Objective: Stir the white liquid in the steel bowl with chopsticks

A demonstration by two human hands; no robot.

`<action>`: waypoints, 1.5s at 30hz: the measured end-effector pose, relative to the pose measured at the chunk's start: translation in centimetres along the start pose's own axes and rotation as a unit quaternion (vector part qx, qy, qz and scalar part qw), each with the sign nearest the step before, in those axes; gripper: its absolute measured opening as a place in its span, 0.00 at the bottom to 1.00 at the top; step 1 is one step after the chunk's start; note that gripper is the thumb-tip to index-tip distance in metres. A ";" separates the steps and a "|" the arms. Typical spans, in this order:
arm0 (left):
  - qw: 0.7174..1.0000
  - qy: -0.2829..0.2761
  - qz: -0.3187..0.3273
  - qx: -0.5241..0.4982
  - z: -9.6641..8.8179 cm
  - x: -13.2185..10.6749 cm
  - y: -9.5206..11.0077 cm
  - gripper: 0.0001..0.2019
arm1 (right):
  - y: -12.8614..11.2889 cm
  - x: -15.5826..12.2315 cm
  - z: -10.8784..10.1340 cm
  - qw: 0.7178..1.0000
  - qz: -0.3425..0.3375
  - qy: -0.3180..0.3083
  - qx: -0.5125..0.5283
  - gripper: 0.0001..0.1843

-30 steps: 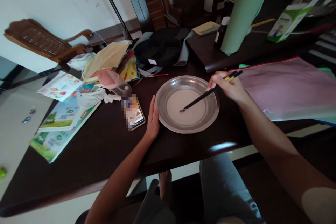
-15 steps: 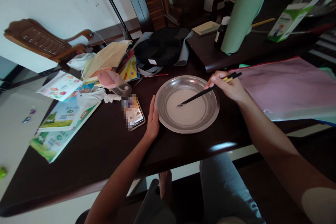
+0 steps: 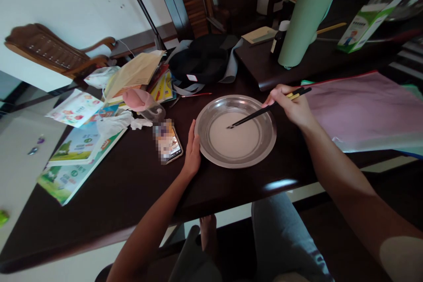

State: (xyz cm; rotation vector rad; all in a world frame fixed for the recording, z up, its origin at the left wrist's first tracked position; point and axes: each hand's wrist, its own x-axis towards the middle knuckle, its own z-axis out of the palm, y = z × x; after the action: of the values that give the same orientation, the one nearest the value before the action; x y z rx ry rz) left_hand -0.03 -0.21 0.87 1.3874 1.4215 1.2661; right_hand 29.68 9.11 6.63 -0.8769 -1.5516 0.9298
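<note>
A round metal basin (image 3: 266,150) stands on the dark table with a whitish, cloudy liquid (image 3: 231,141) in it. My left hand (image 3: 192,152) rests against the basin's left rim, its fingers stretched out along the side. Over the basin's right rim, my right hand (image 3: 289,103) is closed round a pair of black chopsticks (image 3: 253,116) with yellow bands near their upper ends. The chopsticks slant down to the left, and their tips are at the liquid near the middle of the basin.
Left of my left hand lies a phone (image 3: 168,141), with a pink-lidded clear cup (image 3: 142,101) behind it. Booklets (image 3: 79,154) cover the table's left side. A black bag (image 3: 201,59) sits behind the basin; a green tumbler (image 3: 309,17) and pink folder (image 3: 360,110) are right.
My right hand has shifted slightly to the right and up with the chopsticks, and their tips moved the same way in the basin. My left hand has stayed at the rim.
</note>
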 end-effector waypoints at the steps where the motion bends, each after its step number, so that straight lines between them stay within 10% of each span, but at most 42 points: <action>1: 1.000 0.001 0.002 0.000 0.0 0.0 0.0 0.30 | 0.2 0.1 -0.2 1.000 -0.004 0.019 0.010 0.21; 9: 1.000 -0.002 -0.007 0.001 0.0 0.0 0.2 0.30 | -0.5 -0.5 0.5 0.997 0.008 -0.073 -0.009 0.20; 15: 1.000 0.003 0.002 0.016 0.0 -0.1 0.5 0.30 | 0.1 0.0 0.0 0.999 -0.015 0.035 0.021 0.23; 22: 1.000 0.001 -0.004 0.001 0.0 -0.1 0.2 0.30 | -0.6 -0.5 0.5 0.997 0.015 -0.073 -0.011 0.19; 28: 1.000 0.004 -0.006 -0.001 0.0 0.0 0.2 0.31 | 0.0 0.0 -0.1 1.000 -0.004 0.015 0.008 0.22; 35: 1.000 0.000 -0.004 0.004 0.0 0.0 0.0 0.30 | -0.6 -0.5 0.5 0.997 0.016 -0.072 -0.009 0.20; 41: 1.000 0.002 -0.004 -0.003 0.1 0.0 0.3 0.30 | 0.4 0.2 -0.3 0.998 -0.014 0.044 0.032 0.23; 45: 1.000 0.001 -0.005 0.004 0.0 -0.1 0.4 0.30 | 0.0 -0.2 0.1 0.999 0.007 -0.040 0.025 0.21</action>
State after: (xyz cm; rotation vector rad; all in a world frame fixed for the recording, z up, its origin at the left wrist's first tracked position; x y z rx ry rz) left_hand 0.12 -0.33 1.27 1.3826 1.4359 1.2567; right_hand 29.57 8.90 6.54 -0.8249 -1.5847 1.0202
